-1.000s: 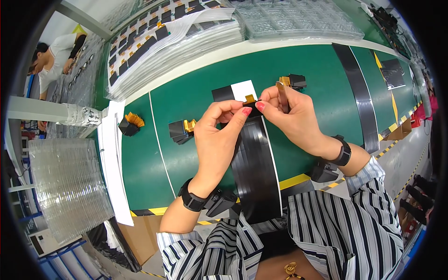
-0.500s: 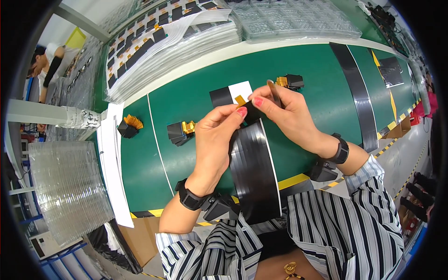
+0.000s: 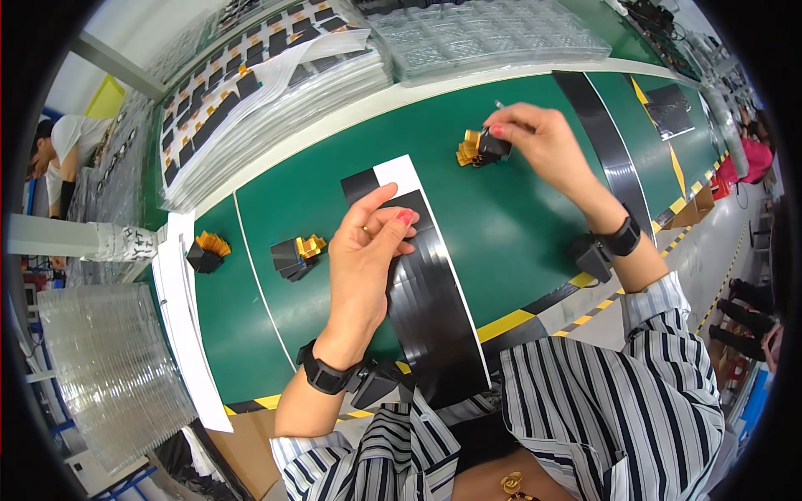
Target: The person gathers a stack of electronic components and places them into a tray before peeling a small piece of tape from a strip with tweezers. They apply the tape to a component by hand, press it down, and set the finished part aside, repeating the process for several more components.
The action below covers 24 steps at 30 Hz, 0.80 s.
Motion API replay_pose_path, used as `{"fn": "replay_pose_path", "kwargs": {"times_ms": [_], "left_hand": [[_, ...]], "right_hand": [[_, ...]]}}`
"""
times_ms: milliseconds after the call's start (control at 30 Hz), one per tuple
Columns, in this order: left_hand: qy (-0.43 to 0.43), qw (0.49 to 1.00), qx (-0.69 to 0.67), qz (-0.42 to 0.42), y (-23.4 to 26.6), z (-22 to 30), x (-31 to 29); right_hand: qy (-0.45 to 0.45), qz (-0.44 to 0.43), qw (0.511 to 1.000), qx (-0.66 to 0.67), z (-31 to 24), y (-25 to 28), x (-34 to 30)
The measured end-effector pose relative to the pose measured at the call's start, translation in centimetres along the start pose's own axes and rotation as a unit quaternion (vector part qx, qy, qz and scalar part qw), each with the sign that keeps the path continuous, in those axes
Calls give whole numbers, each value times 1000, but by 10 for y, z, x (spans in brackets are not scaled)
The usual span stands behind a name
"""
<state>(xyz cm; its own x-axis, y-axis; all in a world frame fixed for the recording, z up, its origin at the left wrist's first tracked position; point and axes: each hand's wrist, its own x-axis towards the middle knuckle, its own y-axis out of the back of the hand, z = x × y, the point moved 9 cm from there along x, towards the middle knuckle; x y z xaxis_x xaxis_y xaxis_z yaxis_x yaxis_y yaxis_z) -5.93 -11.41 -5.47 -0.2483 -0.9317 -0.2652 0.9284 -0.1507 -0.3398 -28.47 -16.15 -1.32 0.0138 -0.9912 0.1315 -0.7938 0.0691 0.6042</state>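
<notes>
My left hand [image 3: 363, 250] hovers over the long black strip with a white border [image 3: 434, 309]. Its fingers are loosely curled and apart, with nothing in them. Farther right, my right hand [image 3: 543, 146] pinches a flat black piece [image 3: 496, 144] at the stack of black pieces with gold flex cables [image 3: 469, 149]. Whether that piece rests on the stack or is just above it, I cannot tell. The tip of a slim tool [image 3: 499, 104] pokes out beyond the right fingers; most of it is hidden by the hand.
Two more stacks of black pieces with gold flex cables lie left, one nearer [image 3: 294, 257] and one farther left [image 3: 208, 252]. Behind the green table [image 3: 334, 134] are layered sheets of parts [image 3: 276, 108] and clear plastic trays [image 3: 493, 42]. Another black strip [image 3: 614, 142] lies right.
My hands have parted: the right has moved away to the right-hand stack with the black piece, and the left has let go and loosened its fingers over the strip.
</notes>
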Motion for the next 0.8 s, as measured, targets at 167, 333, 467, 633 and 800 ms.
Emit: {"fn": "replay_pose_path", "kwargs": {"times_ms": [167, 333, 467, 633, 800], "left_hand": [[-45, 995, 86, 6, 3, 9, 1], [-362, 690, 625, 42, -25, 54, -28], [-320, 604, 729, 44, -36, 38, -19], [-311, 596, 739, 39, -29, 36, -20], [-309, 604, 734, 33, -28, 37, -19]], "right_hand": [[146, 85, 985, -37, -22, 9, -8], [73, 103, 979, 159, -57, 5, -20], [-9, -7, 941, 338, -54, -48, -10], [-81, -28, 932, 352, -38, -76, 7], [-96, -18, 907, 410, -31, -87, 6]]}}
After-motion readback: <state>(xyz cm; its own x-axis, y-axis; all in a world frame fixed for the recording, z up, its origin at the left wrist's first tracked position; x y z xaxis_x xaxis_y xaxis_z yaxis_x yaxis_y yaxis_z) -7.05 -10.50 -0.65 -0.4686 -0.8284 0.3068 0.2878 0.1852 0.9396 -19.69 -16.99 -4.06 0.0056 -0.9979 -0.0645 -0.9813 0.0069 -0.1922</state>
